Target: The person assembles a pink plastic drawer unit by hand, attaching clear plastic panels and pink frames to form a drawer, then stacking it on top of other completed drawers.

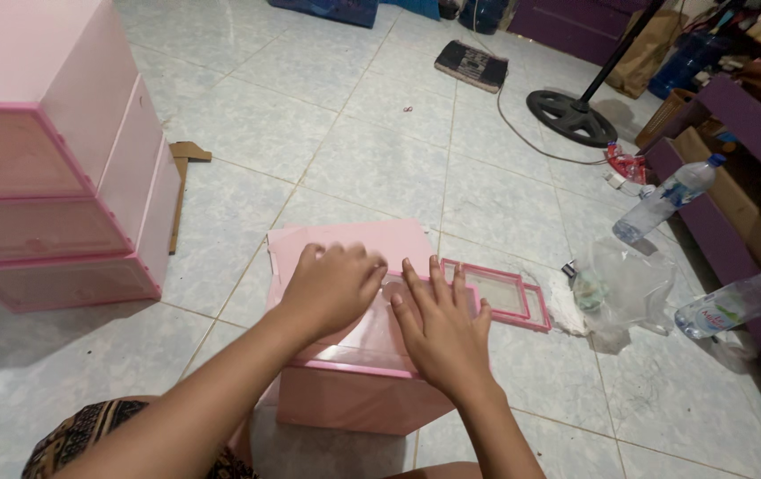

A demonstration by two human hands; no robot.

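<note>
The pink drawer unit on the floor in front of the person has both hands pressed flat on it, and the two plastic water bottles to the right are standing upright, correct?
Not quite. In the head view the two plastic water bottles lie on their sides, not upright. The rest holds: the left hand and right hand press flat on the pink drawer unit.

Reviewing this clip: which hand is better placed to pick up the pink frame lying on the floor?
Right hand, probably: it lies flat on the pink drawer box right beside the pink frame, while the left hand rests farther away.
</note>
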